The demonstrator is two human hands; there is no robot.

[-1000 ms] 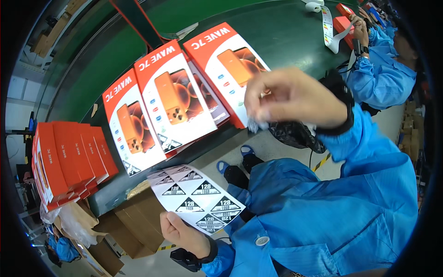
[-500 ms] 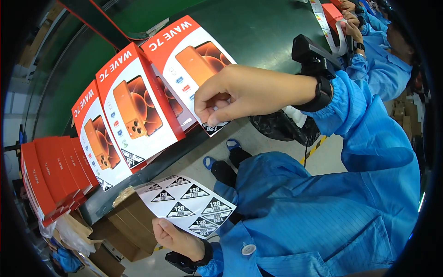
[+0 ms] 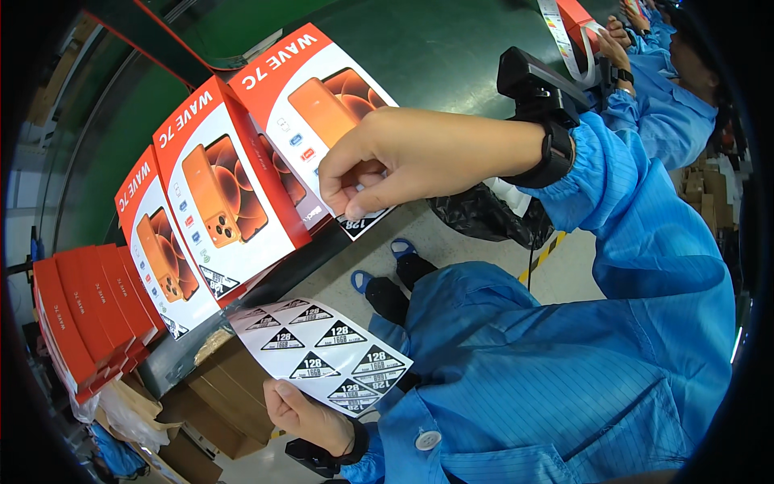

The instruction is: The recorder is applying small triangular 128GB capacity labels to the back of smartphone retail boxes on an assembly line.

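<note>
My left hand (image 3: 310, 413) grips the lower left edge of a white sticker sheet (image 3: 278, 371), which carries several black triangular stickers and curls at its far end. Over the lower corner of the rightmost phone box (image 3: 310, 133), my right hand (image 3: 371, 173) is closed, thumb and fingers pinched at a black triangular sticker (image 3: 357, 226). How much of that sticker lies on the box is hidden by the fingers. Two similar white-and-red phone boxes, the middle one (image 3: 250, 230) and the left one (image 3: 173, 274), lean beside it, each with a black triangle at its lower corner.
Red boxes (image 3: 97, 302) are stacked at the left, above an open cardboard carton (image 3: 218, 387). The boxes rest on a green table (image 3: 435, 56). A black plastic bag (image 3: 484, 214) hangs at its near edge. Co-workers in blue sleeves (image 3: 637, 121) handle a red box at the far right.
The boxes and my right hand appear shifted slightly left in the picture. My right hand stays at the same box corner; my left hand still holds the sheet.
</note>
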